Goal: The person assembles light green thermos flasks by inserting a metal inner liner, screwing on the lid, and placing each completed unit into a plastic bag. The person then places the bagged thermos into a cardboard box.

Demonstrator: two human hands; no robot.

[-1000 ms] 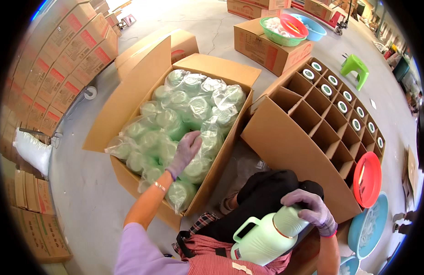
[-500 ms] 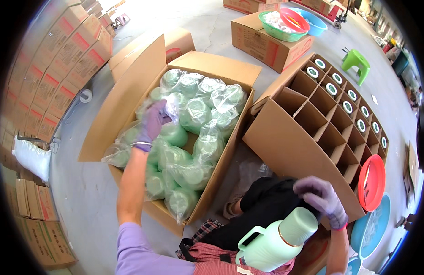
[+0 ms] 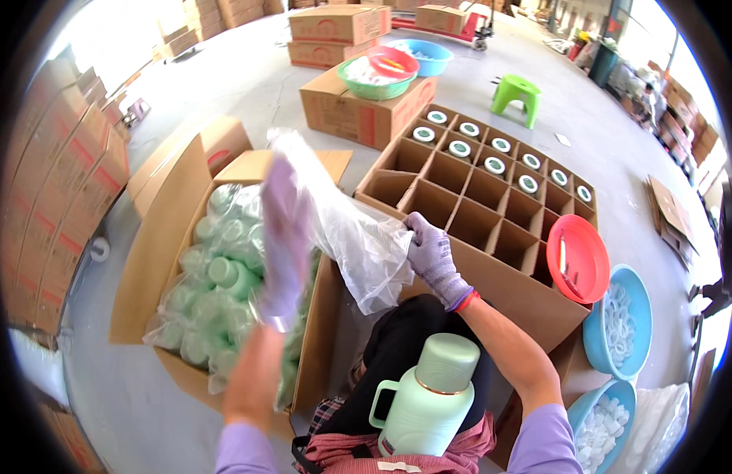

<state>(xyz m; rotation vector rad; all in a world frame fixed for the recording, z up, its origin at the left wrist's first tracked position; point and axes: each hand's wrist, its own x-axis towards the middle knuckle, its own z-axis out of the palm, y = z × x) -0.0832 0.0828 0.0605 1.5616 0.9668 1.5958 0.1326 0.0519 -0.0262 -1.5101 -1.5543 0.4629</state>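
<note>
1. Right hand [image 3: 437,257]: fingers pinch the right edge of the bag [image 3: 356,246].
2. Left hand [image 3: 285,237]: blurred at the bag's left; fingers' grip unclear.
3. Flask [image 3: 428,401]: on the lap, nearer the right hand, long axis leaning far-right.

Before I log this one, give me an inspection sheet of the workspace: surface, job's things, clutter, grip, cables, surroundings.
Surface: grey floor.
Job's things: mint-green vacuum flask on the person's lap; clear plastic bag; open carton of green vessels, many bagged; divided carton with white-topped items in some cells.
Clutter: red bowl at the divided carton's near-right corner; blue basin of white rings beside it.
Grip: right hand closed on the bag; left hand blurred near its other end, hold unclear.
Cables: nothing seen.
Surroundings: stacked cartons at left; green stool beyond the divided carton.
</note>
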